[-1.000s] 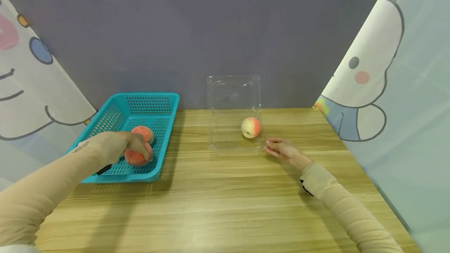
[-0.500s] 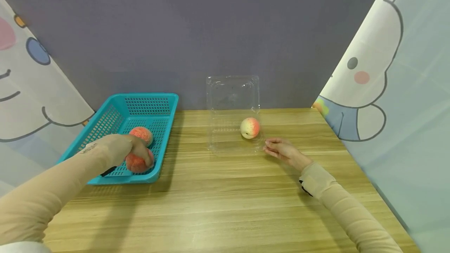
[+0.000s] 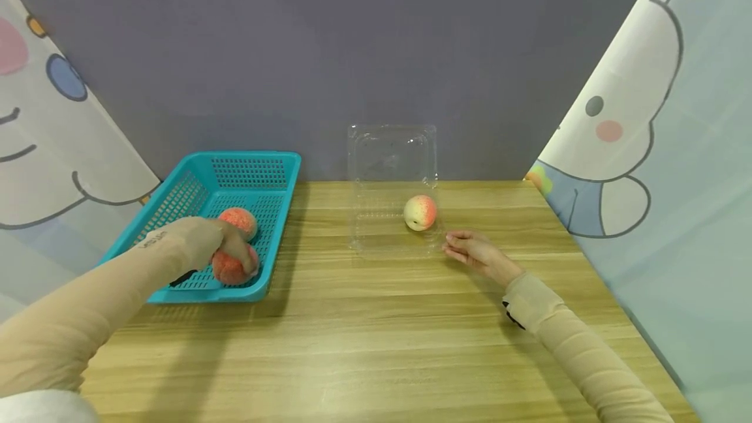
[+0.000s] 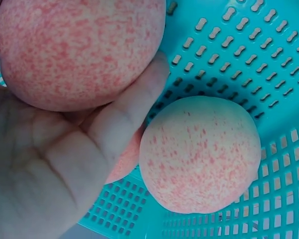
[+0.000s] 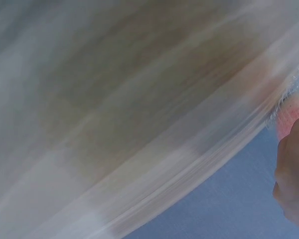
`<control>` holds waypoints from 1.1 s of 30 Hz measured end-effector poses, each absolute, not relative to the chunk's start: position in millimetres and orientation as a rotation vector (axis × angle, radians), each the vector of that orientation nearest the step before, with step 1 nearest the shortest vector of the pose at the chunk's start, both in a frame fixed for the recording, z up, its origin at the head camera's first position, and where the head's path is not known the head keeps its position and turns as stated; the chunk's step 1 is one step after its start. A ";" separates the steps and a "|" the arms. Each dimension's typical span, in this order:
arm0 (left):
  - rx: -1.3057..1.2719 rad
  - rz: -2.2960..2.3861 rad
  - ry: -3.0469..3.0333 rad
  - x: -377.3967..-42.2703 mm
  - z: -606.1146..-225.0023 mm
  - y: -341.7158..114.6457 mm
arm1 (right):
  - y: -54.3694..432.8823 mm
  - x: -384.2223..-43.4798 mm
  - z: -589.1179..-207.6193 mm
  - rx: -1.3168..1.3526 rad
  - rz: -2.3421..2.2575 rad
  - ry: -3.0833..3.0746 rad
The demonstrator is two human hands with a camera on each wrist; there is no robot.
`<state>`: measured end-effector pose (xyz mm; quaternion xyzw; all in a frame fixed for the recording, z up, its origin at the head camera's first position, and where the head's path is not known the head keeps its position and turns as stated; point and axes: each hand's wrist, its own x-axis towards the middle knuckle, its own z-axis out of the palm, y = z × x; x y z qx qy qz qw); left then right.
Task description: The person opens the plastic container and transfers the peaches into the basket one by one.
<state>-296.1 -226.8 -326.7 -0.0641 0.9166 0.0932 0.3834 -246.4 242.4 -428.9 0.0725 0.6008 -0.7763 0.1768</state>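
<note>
In the head view my left hand (image 3: 230, 239) reaches into a blue plastic basket (image 3: 278, 234) and grips a red-speckled peach (image 3: 228, 270) near its front right corner. The left wrist view shows the held peach (image 4: 84, 50) close up, against the palm and fingers. A second peach (image 4: 199, 154) lies beside the fingers, and a third peach (image 4: 125, 162) is partly hidden behind them. My right hand (image 3: 474, 253) pinches the right rim of an open clear plastic clamshell box (image 3: 376, 243). Inside that box sits one yellow-and-red peach (image 3: 420, 213).
The wooden table (image 3: 352, 338) spans the foreground. A grey wall (image 3: 376, 51) stands behind the basket and box, with the box's raised lid (image 3: 390, 152) in front of it. Cartoon-printed cloths (image 3: 623, 207) flank both sides. A blurred sleeve (image 5: 114, 124) fills most of the right wrist view.
My left hand and the peach under it have shifted slightly right and toward the basket's near corner, the fingers wrapping further over the fruit. The right hand stays at the box's rim.
</note>
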 end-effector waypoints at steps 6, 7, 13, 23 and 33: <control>-0.034 0.278 2.261 -302.4 -330.7 -230.1 | 242.1 -246.6 -426.7 0.206 -2.192 1.708; 0.008 0.241 2.258 -304.3 -331.4 -230.8 | 242.0 -246.8 -427.0 0.204 -2.194 1.705; 0.169 0.170 2.210 -311.8 -337.4 -233.7 | 241.5 -246.6 -427.2 0.218 -2.195 1.696; 0.209 0.160 2.252 -308.4 -337.2 -235.4 | 240.4 -243.3 -427.3 0.220 -2.176 1.721; 0.185 0.103 2.293 -303.7 -325.6 -231.3 | 242.5 -241.7 -427.5 0.195 -2.162 1.750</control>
